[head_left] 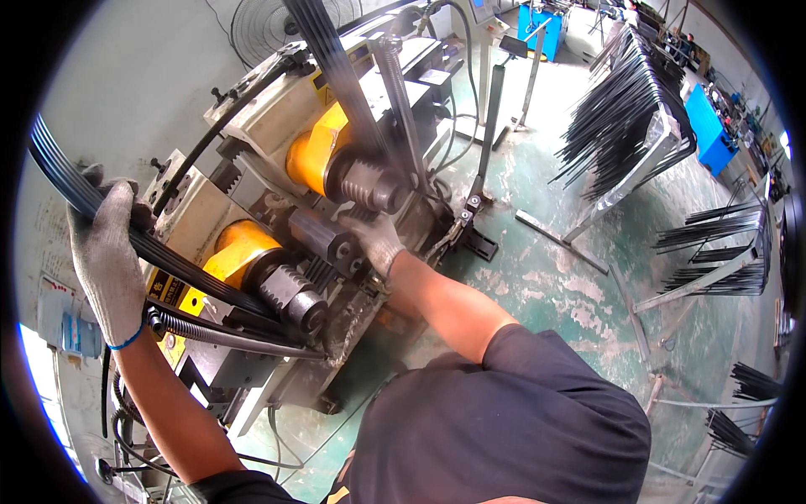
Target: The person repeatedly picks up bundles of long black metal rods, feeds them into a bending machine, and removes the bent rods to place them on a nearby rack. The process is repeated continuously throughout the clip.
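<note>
My left hand (109, 252), in a pale knit glove with a blue cuff, is closed round a bundle of thin black rods (180, 265). The rods slope down from the upper left to the lower ribbed dark roller (292, 298) of a machine. Gloved as well, my right hand (375, 239) reaches in beside a dark metal block (323, 239), just below the upper ribbed roller (369, 185). Its fingertips are partly hidden, so its grip does not show. Yellow housings (243, 250) sit behind the rollers. Another set of dark rods (340, 71), blurred, rises past the upper roller.
Racks hung with many black rods (625, 109) stand on the worn green floor (554, 294) to the right. A coiled spring (201, 328) and hoses run along the machine's near side. Behind it is a large fan (269, 29). A metal stand (487, 143) rises beyond the machine.
</note>
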Demonstrator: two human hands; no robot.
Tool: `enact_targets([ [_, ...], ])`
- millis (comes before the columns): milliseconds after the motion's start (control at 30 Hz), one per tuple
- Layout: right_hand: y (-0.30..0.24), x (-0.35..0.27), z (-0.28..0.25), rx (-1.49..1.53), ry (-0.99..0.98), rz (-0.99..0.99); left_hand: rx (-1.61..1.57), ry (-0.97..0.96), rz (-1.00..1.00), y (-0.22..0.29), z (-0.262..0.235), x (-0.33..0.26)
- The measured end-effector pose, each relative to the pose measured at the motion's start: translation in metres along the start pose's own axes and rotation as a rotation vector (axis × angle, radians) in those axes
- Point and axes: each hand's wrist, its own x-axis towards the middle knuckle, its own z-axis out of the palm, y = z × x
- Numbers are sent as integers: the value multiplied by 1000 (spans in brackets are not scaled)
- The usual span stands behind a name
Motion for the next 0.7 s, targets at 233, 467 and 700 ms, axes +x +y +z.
enact_targets([
  [233, -20, -7, 7, 124, 62, 133, -5, -30, -129, 34, -4, -7],
  [467, -13, -8, 12, 228, 82, 142, 46, 45, 87, 30, -21, 20],
  [700, 12, 2, 4, 181, 56, 111, 302, 122, 8, 24, -37, 9],
])
